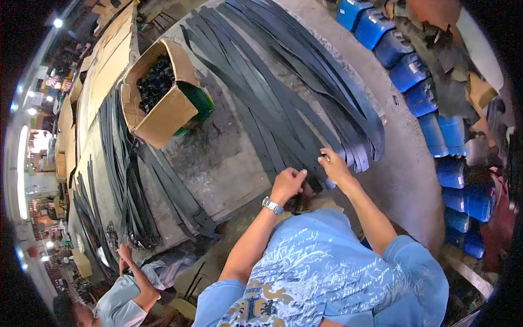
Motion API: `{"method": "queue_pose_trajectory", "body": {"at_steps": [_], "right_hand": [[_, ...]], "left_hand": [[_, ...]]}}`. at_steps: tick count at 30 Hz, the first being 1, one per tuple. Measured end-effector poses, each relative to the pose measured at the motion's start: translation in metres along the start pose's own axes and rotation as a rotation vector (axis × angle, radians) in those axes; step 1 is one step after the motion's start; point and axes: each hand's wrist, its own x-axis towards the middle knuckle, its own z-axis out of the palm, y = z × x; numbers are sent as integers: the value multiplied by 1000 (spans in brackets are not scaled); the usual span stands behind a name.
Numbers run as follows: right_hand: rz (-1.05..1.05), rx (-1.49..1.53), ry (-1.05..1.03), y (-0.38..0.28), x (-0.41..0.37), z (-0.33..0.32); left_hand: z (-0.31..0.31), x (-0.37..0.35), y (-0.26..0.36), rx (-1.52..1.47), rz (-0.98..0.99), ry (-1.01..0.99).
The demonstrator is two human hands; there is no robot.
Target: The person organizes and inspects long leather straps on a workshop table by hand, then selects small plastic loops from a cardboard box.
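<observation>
My left hand [289,184], with a metal watch [272,205] on its wrist, is closed at the near table edge, beside the ends of dark leather-like straps [283,117]. What its fingers hold is hidden. My right hand [334,166] is raised slightly to the right, thumb and fingers pinched together. A small dark thing seems to show between them, too small to name. The long straps fan out flat from near my hands toward the far table end.
A cardboard box [166,124] of small black parts stands beside a green container [199,102]. More straps [115,158] lie left, where another person's hand [125,252] is at the table edge. Blue jugs [393,48] line the right side.
</observation>
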Motion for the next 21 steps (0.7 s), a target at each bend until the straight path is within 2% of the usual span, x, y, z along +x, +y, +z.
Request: {"method": "queue_pose_trajectory", "body": {"at_steps": [4,5,6,7,11,14,17,21], "right_hand": [[-81,-136,69,-2,15,-4],[-43,-219,29,-12,15,-9],[-90,-224,41,-9,17,-9],[-135,-227,55,-4,19,-8],[-406,-466,209,-16,-3,0],[-462,-536,331,-14,-10,11],[-393,-553,353,-19,-6,18],[-267,-514,267,-22,10,14]], "left_hand": [[-15,12,21,13,27,185],[-19,21,28,67,24,227],[-22,31,34,124,20,270],[-20,51,21,252,106,405],[-25,92,7,453,114,428],[-41,80,28,201,2,150],[-46,78,26,-81,-34,116],[-61,67,15,-246,-115,42]]}}
